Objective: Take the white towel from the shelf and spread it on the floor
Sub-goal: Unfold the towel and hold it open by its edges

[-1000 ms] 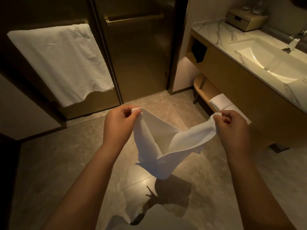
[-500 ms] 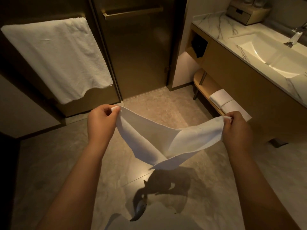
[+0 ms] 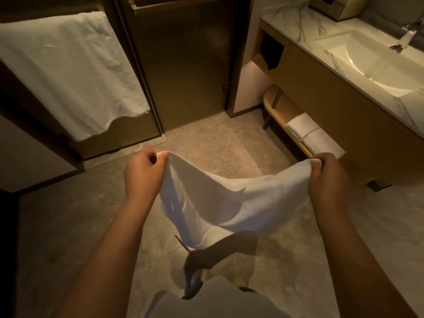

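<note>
Left hand fingers pinched tight on one top corner of the white towel; right hand fingers pinched on the other corner. Towel hangs between them, sagging in the middle, lower edge above the floor, not touching it. Two folded towels sit on the low shelf under the sink, far right. Big towel hangs far left.

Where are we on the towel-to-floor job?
Done: the white towel is off the shelf. In hand: left hand and right hand each pinch a top corner, the cloth sagging in the air between them. Left: lay it flat on the floor.
</note>
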Demonstrator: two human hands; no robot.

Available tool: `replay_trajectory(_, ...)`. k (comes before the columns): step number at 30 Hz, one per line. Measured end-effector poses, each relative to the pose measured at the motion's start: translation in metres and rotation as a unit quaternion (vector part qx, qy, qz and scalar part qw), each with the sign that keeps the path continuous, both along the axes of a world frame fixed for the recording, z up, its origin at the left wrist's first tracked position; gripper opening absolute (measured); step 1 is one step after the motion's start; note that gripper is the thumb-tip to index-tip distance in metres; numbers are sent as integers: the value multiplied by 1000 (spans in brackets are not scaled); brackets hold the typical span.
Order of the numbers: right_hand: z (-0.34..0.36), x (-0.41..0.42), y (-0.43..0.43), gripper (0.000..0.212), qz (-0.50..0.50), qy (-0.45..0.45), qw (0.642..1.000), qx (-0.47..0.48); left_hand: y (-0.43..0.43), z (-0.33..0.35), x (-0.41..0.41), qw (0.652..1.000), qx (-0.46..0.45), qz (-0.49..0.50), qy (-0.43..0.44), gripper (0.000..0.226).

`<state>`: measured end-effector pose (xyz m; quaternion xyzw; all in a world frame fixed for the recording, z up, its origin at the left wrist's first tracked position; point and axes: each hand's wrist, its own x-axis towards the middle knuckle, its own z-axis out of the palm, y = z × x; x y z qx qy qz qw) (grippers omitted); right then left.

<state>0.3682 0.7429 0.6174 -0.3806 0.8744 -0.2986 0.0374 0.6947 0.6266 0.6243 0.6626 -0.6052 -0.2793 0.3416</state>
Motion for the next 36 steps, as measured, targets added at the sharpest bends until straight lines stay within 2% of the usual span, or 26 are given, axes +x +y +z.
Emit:
replay_trajectory(5,-16,-5,0,22,12,-33,997,70,-7,-17,3,999,24,-11,-21,17)
replay_trajectory(11,-35,-8,4,21,3,-51,994,97,-23,-31,-12,998,30,-42,-35,16)
replay_trajectory(20,-47,-52,-16,9,17,-77,994,77,-44,-38,-72,994,25,-84,-59,15)
replay_trajectory(29,-54,-143,-64,6,109,-57,990,69,-61,-41,-174,995,20,-84,-48,12)
replay_trajectory(36,-68,-184,-99,8,158,-52,981,98,-70,-43,-202,996,31,-40,-80,13)
